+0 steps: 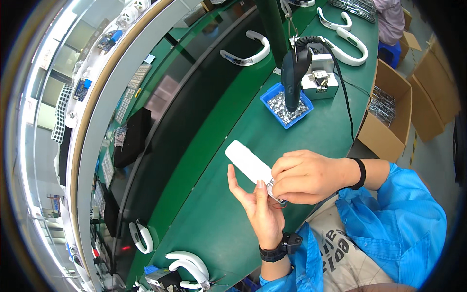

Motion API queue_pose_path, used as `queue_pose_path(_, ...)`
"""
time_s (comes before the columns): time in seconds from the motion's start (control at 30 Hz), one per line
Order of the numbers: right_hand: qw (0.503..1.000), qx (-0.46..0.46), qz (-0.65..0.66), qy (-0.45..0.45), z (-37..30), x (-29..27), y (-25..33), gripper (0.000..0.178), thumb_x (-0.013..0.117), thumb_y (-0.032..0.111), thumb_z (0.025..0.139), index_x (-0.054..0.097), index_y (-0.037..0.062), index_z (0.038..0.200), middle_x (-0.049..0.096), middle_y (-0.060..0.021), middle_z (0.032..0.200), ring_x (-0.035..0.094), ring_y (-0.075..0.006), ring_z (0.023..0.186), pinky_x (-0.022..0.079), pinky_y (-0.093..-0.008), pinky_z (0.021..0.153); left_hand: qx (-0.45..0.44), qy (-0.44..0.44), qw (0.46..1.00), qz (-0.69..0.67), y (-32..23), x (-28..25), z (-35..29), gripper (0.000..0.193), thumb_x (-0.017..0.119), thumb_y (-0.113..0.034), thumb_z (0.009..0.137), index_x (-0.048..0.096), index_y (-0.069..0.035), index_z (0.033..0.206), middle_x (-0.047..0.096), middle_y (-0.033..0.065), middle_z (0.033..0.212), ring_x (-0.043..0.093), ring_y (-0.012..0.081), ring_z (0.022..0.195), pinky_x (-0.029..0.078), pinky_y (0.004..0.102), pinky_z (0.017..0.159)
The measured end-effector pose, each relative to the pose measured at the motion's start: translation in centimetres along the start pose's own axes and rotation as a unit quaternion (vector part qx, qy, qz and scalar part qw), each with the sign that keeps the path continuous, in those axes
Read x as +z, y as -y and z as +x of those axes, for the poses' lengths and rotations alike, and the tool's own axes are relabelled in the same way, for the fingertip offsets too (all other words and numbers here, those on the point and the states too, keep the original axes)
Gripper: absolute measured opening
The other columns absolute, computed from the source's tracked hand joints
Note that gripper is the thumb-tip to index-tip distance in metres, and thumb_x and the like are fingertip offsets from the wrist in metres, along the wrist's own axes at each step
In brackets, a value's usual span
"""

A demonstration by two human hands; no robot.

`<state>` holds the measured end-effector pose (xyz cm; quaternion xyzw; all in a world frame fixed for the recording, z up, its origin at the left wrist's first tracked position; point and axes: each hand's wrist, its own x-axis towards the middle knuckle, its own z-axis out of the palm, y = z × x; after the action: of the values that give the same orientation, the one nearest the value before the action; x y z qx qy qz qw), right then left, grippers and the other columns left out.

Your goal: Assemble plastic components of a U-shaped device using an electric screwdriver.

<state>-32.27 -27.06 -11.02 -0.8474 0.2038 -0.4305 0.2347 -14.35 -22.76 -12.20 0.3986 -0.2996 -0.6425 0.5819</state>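
A long white plastic housing [245,158] with a rounded far end lies tilted across my left hand [265,216]. The left thumb presses on top of it and the fingers support it from below, one finger stretched along its side. My right hand [309,177] is closed at the housing's near end, fingertips bunched together. Whatever they pinch there is hidden behind the fingers. Thin wires, one reddish, stick out below the right fingertips, and a bit of metal or electronics shows at the housing's near end.
A dark power screwdriver [291,80] hangs over a blue tray [287,126] of small metal parts. Beside it stands a grey-white device [323,90]. Curved white housings [352,56] lie along the green bench [214,214]. A conveyor [189,97] runs left; an open carton [382,138] stands right.
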Motion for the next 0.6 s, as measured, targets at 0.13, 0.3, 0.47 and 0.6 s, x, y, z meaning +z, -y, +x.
queue_pose_path(0.13, 0.999, -0.008, -0.031, -0.034, -0.9, -0.6, -0.8, 0.018, 0.080, 0.008, 0.087, 0.073, 0.0041, 0.102, 0.069, -0.0080, 0.095, 0.065, -0.0285, 0.090, 0.054, -0.0387, 0.073, 0.020, -0.053, 0.998, -0.005, -0.6, 1.7, -0.7, 0.071, 0.051, -0.011, 0.113, 0.011, -0.022, 0.170, 0.069, 0.0144, 0.113, 0.068, 0.0130, 0.084, 0.053, 0.0245, 0.063)
queue_pose_path(0.3, 0.997, 0.007, -0.004, -0.073, -0.3, 0.6, -1.7, 0.016, 0.082, 0.008, 0.085, 0.075, 0.0047, 0.098, 0.070, -0.0061, 0.091, 0.064, -0.0279, 0.087, 0.054, -0.0384, 0.071, 0.038, -0.011, 0.994, 0.099, 0.1, -0.9, -0.2, 0.052, 0.046, -0.010, 0.113, 0.034, -0.008, 0.163, 0.069, 0.0136, 0.120, 0.071, 0.0161, 0.097, 0.059, 0.0300, 0.079)
queue_pose_path(0.47, 0.997, -0.030, -0.008, -0.064, 0.2, 1.5, -2.4, 0.014, 0.082, 0.010, 0.083, 0.076, 0.0067, 0.095, 0.065, -0.0030, 0.092, 0.064, -0.0255, 0.091, 0.052, -0.0361, 0.073, 0.026, -0.036, 0.998, 0.044, -0.6, 0.2, -0.3, 0.055, 0.046, -0.007, 0.109, 0.035, -0.005, 0.163, 0.069, 0.0133, 0.120, 0.070, 0.0142, 0.093, 0.056, 0.0277, 0.076)
queue_pose_path(0.6, 0.996, -0.019, -0.070, -0.057, 0.4, 0.3, -1.8, 0.015, 0.080, 0.012, 0.081, 0.076, 0.0086, 0.095, 0.062, -0.0017, 0.094, 0.064, -0.0245, 0.097, 0.051, -0.0371, 0.079, 0.027, -0.002, 0.994, 0.109, -0.5, -0.8, -0.7, 0.062, 0.047, -0.005, 0.107, 0.030, -0.005, 0.166, 0.071, 0.0127, 0.115, 0.069, 0.0125, 0.091, 0.054, 0.0275, 0.078)
